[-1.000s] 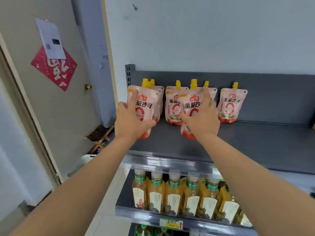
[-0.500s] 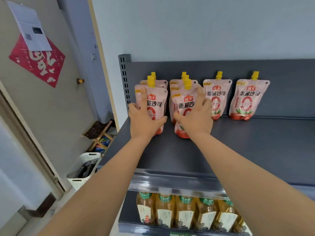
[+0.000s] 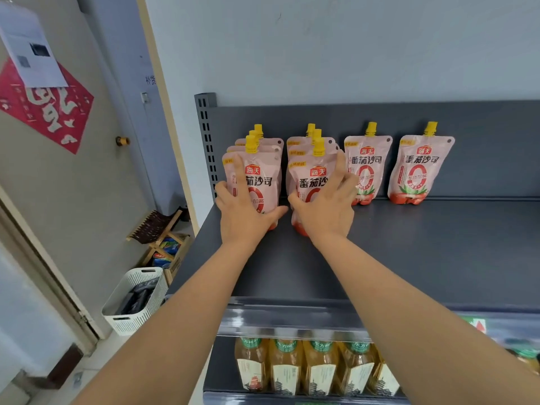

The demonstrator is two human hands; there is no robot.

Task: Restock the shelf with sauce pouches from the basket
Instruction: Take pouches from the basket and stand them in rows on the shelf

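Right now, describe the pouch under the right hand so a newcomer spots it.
On the dark grey top shelf, pink yellow-capped pouches stand in four columns against the back panel. Second column from the left, three deep: the front pouch, gripped by the right hand. The left hand holds its left neighbour; the columns to its right are single pouches.

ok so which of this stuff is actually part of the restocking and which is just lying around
Job: left hand gripping left front pouch; right hand gripping right front pouch; far-right pouch; top shelf; white basket.
Lying about: bottles below; red poster; paper notice; wooden rack.
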